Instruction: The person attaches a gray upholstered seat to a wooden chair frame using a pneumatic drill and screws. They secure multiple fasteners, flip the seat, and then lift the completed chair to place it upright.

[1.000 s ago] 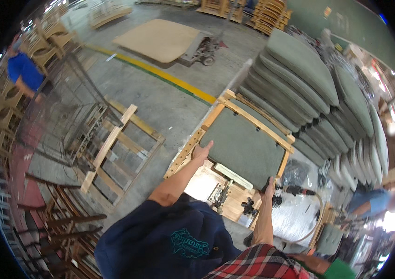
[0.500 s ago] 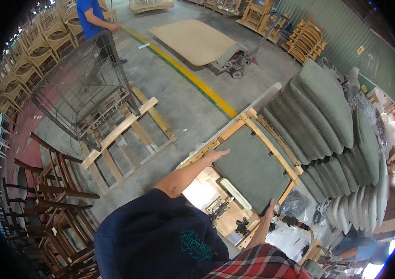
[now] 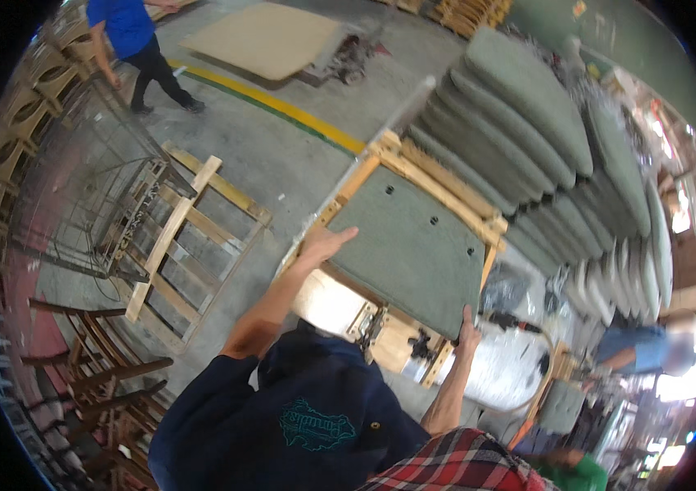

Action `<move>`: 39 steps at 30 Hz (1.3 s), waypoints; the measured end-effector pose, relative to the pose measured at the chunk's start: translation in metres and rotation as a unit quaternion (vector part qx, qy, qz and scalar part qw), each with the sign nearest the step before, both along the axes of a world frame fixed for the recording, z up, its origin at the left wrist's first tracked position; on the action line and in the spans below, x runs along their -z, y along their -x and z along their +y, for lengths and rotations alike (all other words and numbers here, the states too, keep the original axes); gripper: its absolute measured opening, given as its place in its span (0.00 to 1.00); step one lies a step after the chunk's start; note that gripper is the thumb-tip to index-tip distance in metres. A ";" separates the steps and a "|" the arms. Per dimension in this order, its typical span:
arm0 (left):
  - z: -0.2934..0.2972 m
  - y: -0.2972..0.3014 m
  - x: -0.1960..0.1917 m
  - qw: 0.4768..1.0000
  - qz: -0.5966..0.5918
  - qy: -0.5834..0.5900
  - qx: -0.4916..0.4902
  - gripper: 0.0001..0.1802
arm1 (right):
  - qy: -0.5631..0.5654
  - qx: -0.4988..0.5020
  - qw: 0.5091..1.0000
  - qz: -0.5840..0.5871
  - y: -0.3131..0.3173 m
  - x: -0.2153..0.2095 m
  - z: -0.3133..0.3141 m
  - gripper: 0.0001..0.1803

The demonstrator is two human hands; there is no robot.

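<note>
- Lower left: dark wooden chairs [image 3: 102, 368] piled together.
- Left: a wire cage [image 3: 139, 214] with pale characters on a lower bar; beside it, a slatted wooden pallet [image 3: 172, 241].
- Upper left: a co-worker in a blue top [image 3: 131, 33], near the yellow floor line [image 3: 282, 113].
- Bottom centre: a navy garment [image 3: 270, 442] bearing a teal outline emblem with lettering inside.
- Centre: the left hand [image 3: 321, 248] clasps the left edge of a grey-green panel [image 3: 405, 250], thumb on top, other fingers largely hidden. The panel, with three dark holes, lies over a wooden frame [image 3: 438, 190].
- Right of centre: the right hand [image 3: 468, 335] clasps the panel's lower right corner; a hosed tool [image 3: 507, 322] lies just beside.
- Upper right: stacked grey-green cushions [image 3: 520, 114] crowd the frame's far side; a small orange label [image 3: 579, 10] on the green wall [image 3: 642, 41] is too small to read.
</note>
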State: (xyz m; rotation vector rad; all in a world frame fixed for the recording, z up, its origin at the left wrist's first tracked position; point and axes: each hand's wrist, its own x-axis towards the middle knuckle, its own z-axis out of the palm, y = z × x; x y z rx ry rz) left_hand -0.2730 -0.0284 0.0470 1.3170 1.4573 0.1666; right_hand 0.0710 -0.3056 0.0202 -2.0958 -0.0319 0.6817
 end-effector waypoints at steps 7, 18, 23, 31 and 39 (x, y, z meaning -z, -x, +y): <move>-0.061 0.057 0.024 0.994 -0.073 -0.081 -0.003 0.49 | 0.269 -0.122 0.946 -0.138 0.049 -0.046 -0.053 0.42; -0.049 0.036 -0.027 0.999 -0.039 0.016 -0.003 0.45 | 0.105 -0.265 0.880 -0.381 0.005 -0.001 0.095 0.31; -0.055 0.034 -0.029 0.998 -0.065 0.003 -0.020 0.46 | 0.203 -0.200 0.879 -0.383 -0.020 0.032 0.126 0.41; -0.048 0.049 0.006 0.998 -0.052 -0.030 0.008 0.50 | 0.136 -0.215 0.881 -0.400 -0.021 0.041 0.113 0.39; -0.037 -0.035 -0.002 0.859 0.162 -0.417 0.248 0.51 | 0.179 -0.198 0.838 -0.476 -0.007 0.037 0.129 0.31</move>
